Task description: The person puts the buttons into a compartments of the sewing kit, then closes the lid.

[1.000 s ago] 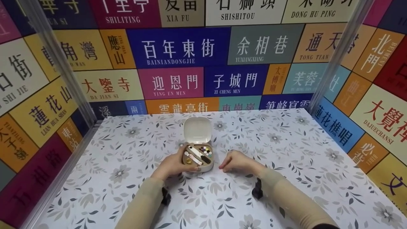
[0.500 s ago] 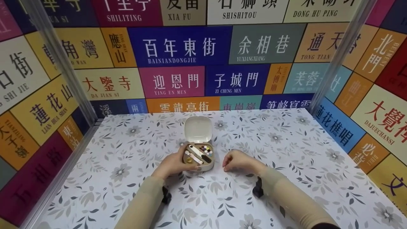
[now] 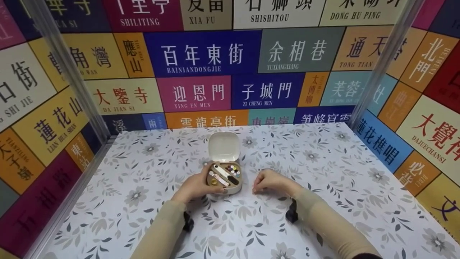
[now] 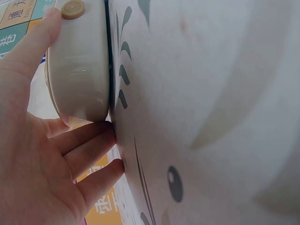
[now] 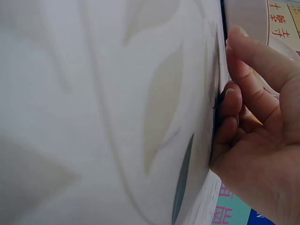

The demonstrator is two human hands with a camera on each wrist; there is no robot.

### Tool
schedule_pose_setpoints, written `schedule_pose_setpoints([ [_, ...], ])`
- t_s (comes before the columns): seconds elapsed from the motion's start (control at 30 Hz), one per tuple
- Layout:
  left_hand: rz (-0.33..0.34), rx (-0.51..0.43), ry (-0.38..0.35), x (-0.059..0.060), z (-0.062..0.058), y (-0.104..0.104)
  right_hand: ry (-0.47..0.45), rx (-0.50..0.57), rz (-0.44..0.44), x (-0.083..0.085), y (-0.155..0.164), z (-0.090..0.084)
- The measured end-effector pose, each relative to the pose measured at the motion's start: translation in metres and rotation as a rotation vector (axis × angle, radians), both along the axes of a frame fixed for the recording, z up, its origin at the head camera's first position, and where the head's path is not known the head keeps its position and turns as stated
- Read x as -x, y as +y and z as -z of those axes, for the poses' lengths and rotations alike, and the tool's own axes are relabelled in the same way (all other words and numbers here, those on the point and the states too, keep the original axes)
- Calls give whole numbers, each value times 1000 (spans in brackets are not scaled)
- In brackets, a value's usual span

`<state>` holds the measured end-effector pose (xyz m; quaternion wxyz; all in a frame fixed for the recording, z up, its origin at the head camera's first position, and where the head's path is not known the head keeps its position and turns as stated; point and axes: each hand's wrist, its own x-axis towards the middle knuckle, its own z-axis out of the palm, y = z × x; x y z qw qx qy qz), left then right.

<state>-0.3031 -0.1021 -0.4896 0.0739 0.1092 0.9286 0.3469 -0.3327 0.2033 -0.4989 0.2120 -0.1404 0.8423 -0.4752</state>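
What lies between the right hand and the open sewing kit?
Nothing: in the head view only bare floral tablecloth separates the right hand from the sewing kit, which the left hand holds.

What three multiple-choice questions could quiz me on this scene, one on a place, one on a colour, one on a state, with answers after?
1. Where does the sewing kit case sit?
A. On the floral tablecloth, between the two hands
B. Against the back wall
C. On the person's lap

2. What colour is the case's lid?
A. Red
B. Cream
C. Black

3. How does the lid stand?
A. Snapped shut
C. Lying apart on the table
B. Open, raised behind the tray

Answers:
1 A, since the head view shows the case on the cloth with the left hand holding its side and the right hand close beside it.
2 B, as the lid's inner face shows pale cream.
3 B, because the tray's small contents are exposed below the upright lid.
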Motion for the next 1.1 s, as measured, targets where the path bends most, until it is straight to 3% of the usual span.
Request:
schedule_pose_setpoints([
  [0.27, 18, -23, 9, 0, 2, -2, 49, -36, 12, 4, 2, 1],
  [0.53, 19, -53, -5, -1, 2, -2, 63, -25, -81, 8, 6, 1],
  [1.1, 8, -31, 2, 0, -1, -1, -88, 38, -80, 18, 10, -7],
])
